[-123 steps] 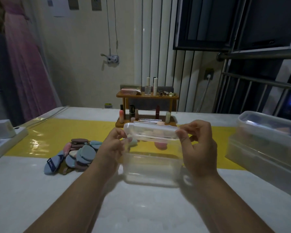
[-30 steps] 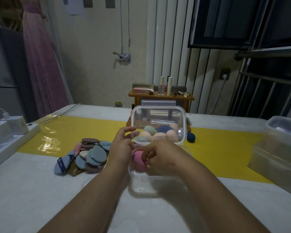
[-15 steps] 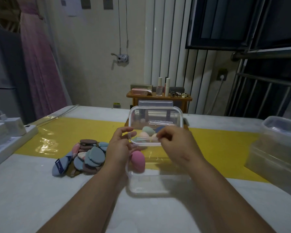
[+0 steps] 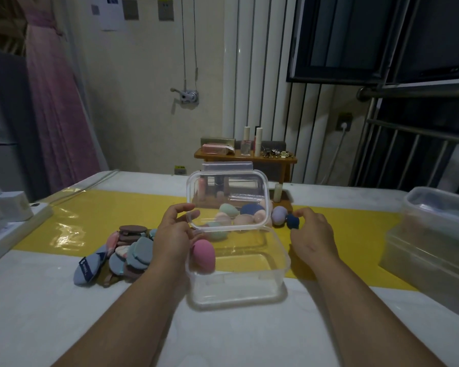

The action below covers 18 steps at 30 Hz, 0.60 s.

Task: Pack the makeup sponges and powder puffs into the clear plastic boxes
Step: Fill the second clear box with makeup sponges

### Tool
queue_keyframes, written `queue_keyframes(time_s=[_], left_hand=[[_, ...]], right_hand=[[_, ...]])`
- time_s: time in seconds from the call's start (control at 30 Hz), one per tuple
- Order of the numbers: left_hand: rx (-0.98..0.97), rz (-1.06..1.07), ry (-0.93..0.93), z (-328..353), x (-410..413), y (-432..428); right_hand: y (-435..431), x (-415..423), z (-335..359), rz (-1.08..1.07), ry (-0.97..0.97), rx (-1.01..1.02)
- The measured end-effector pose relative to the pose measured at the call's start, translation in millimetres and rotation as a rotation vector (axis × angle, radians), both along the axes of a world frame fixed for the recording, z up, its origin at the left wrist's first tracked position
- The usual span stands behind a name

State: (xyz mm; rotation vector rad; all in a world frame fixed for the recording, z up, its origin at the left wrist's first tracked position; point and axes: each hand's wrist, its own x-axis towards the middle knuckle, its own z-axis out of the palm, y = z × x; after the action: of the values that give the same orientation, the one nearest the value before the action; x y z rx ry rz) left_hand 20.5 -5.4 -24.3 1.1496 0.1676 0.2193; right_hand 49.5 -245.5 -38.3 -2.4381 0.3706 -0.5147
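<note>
A clear plastic box (image 4: 249, 295) stands in front of me with its lid (image 4: 228, 178) raised upright. One pink egg-shaped sponge (image 4: 203, 256) lies inside at the left wall. My left hand (image 4: 174, 231) holds the lid's left edge between thumb and fingers. My right hand (image 4: 312, 235) is to the right of the box and pinches a dark blue sponge (image 4: 292, 221) on the yellow mat. Beside it sits a lilac sponge (image 4: 279, 215). Several more sponges (image 4: 239, 215) lie behind the lid. A pile of flat powder puffs (image 4: 127, 250) lies to the left.
More clear boxes (image 4: 435, 239) are stacked at the right table edge. A wooden rack with cosmetics (image 4: 245, 157) stands behind the open box. A white power strip with chargers (image 4: 11, 218) sits at the far left. The yellow mat (image 4: 90, 223) crosses the white table.
My right hand has left the box's middle and moved right, past the lid, onto the dark blue sponge. The pink sponge stays in the box. My left hand keeps the lid up.
</note>
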Motion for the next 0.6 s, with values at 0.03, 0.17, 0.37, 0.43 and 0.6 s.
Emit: queue_keyframes(time_s=[0.03,0.17,0.37,0.43,0.6], left_hand=[[-0.003,-0.002,0.001,-0.5,1.0,0.2],[0.001,-0.004,0.002,-2.4,3.2,1.1],[-0.014,0.002,0.008,-5.4,6.1,1.4],[-0.019,0.003,0.002,-4.4,5.0,0.4],[-0.031,0.006,-0.004,-5.0,4.2,-0.3]], right_hand=[[-1.5,3.4,-2.1,-0.002,0.035,-0.011],[-2.8,9.8,-10.3,0.053,0.194,-0.105],[-2.6,12.9,-11.8,0.093,0.328,-0.232],[-1.9,11.8,-11.4,0.087,0.342,-0.254],[-1.4,12.0,-13.2,0.058,0.331,-0.233]])
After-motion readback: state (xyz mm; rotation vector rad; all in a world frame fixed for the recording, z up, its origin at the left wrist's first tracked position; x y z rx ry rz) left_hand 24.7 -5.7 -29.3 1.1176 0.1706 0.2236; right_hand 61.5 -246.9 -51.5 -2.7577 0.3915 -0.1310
